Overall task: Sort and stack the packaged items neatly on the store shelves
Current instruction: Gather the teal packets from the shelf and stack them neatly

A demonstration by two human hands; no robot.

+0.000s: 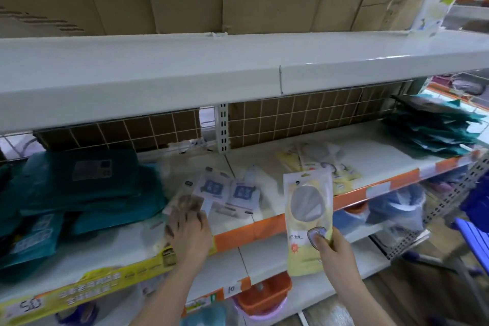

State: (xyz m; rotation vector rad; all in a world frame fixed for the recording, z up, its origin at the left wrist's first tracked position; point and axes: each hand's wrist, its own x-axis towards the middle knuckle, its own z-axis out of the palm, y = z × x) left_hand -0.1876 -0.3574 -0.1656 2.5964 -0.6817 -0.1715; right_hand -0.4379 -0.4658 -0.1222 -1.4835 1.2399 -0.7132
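Nearest the camera, at lower right of the frame, the right hand (329,247) pinches a pale yellow plastic pouch with a round grey window (308,216) by its lower edge, thumb pressed on the front, holding it upright in front of the shelf edge. At lower centre, the left hand (189,233) reaches onto the white metal shelf with the orange price strip (264,227); its fingers are curled over a blurred flat packet (185,204) at the left end of a loose row, though motion blur hides whether it has truly taken hold.

Just beyond that hand lie the white sachets with blue square labels (227,192), scattered and overlapping in the middle of the frame. Further back and to the right sits a small untidy pile of matching yellow pouches (322,164). At left of the frame is a heap of folded dark teal packaged goods (87,188); at upper right, a slumped stack of flat teal packets (434,130).

The step in hand looks like sorting by kind: the yellow pouch has been singled out while the left hand gathers the white sachets. The next move likely calls for carrying the yellow pouch back onto its matching pile, squared to it, and drawing the sachets into one aligned stack without knocking the neighbours.
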